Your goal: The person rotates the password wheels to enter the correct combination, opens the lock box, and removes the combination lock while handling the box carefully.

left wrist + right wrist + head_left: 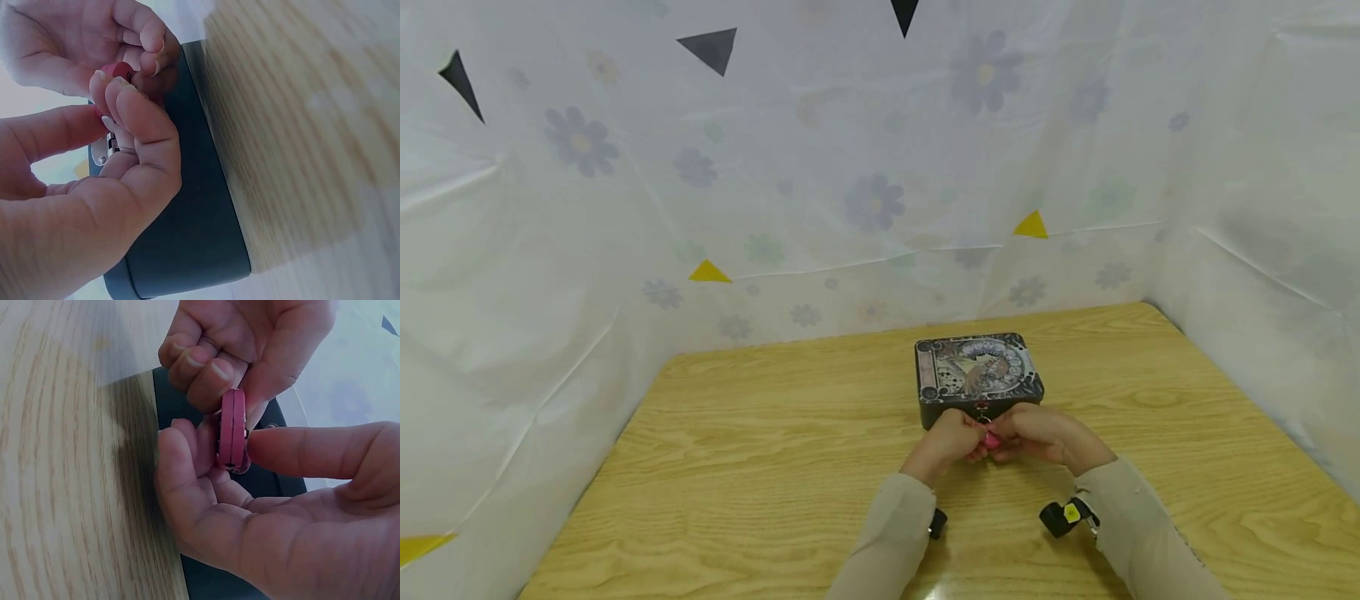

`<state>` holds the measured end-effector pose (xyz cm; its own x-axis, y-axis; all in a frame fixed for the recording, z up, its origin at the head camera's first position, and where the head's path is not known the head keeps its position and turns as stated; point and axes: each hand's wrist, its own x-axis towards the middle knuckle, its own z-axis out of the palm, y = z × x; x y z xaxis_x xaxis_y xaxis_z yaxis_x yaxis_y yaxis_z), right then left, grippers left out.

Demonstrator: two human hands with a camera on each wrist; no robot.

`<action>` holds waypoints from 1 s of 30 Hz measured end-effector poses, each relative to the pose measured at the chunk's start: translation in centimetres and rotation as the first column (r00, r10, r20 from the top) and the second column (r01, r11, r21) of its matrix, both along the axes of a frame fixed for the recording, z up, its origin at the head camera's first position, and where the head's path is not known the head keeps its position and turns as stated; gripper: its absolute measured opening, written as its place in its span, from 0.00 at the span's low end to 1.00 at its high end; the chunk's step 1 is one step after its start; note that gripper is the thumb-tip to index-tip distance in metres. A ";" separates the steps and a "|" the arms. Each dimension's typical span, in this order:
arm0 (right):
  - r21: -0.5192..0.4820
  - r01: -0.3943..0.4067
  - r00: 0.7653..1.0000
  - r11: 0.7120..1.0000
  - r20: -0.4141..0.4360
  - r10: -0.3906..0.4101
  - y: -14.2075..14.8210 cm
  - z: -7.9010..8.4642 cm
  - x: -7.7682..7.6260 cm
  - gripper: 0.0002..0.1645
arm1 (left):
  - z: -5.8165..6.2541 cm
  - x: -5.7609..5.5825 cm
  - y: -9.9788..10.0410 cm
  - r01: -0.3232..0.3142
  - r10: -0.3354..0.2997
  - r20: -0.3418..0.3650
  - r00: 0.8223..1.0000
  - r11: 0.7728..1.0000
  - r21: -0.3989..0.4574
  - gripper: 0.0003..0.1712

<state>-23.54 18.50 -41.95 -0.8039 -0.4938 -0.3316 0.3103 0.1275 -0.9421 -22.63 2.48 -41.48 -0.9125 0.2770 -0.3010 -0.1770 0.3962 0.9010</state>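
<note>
Three sides of pale, creased sheeting (pixel 820 125), the rear one printed with faded flowers, enclose the scene behind and to either side of the box; beneath the box spreads a table (pixel 760 467) of yellowish wood grain with rounded far corners; two light, matte fabric sleeves (pixel 1138 525) extend toward the box from its near side. The box (pixel 977 371) is low and rectangular, with dark smooth walls, rounded corners and an ornate printed lid, which is down. Immediately before its front face meet the right hand (pixel 1045 429) and the left hand (pixel 951 435), each pinching the same pink disc (pixel 232 428) between thumb and curled fingers; the disc lies just in front of the box, near the metal clasp (pixel 98 154) on that face.

Only the head view shows the lid's picture, with its curved band of ornament, and the black wrist device (pixel 1060 518) beside the right sleeve; the left wrist view alone gives the box's front wall at length, plain and dark, and the clasp's silver plate close up; the right wrist view presents the disc edge-on, its rim divided by a thin dark seam.
</note>
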 end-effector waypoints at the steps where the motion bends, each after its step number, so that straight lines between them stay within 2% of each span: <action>1: 0.006 0.002 1.000 1.000 0.002 -0.002 0.0 0.0 0.0 0.11 | 0.0 0.0 0.0 0.002 -0.002 0.002 1.000 1.000 -0.001 0.15; 6: 0.022 0.000 1.000 1.000 0.011 0.000 -0.2 0.1 0.1 0.09 | 0.1 0.0 -0.1 0.010 -0.010 0.009 1.000 1.000 -0.009 0.15; 23: -0.057 -0.018 1.000 0.998 0.018 0.020 0.0 0.2 0.1 0.09 | 0.1 0.0 -0.1 0.008 -0.008 0.000 1.000 1.000 -0.021 0.15; 30: -0.014 0.018 1.000 1.000 0.018 -0.018 -0.1 0.0 -0.1 0.10 | -0.1 0.0 -0.1 0.004 -0.004 -0.001 1.000 1.000 -0.016 0.15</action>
